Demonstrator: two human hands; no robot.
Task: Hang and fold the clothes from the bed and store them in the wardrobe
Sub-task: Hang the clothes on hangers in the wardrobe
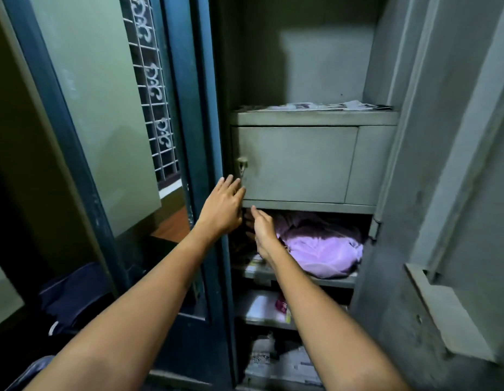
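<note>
A grey metal wardrobe (315,118) stands open in front of me. On its middle shelf (324,280) lies a bundled lilac garment (324,249). My left hand (222,206) is stretched out with straight fingers at the shelf's left front edge, just under the locker door (296,165). My right hand (263,230) reaches into the shelf opening beside the lilac garment, fingers straight, holding nothing. A dark patterned cloth sits deep in the shelf's left corner, mostly hidden behind my hands.
The wardrobe's right door (442,221) stands open at the right. A dark blue door frame (200,136) borders the wardrobe's left side. Papers lie on the upper shelf (324,106) and lower shelves (262,306). Dark blue clothing (73,297) lies at lower left.
</note>
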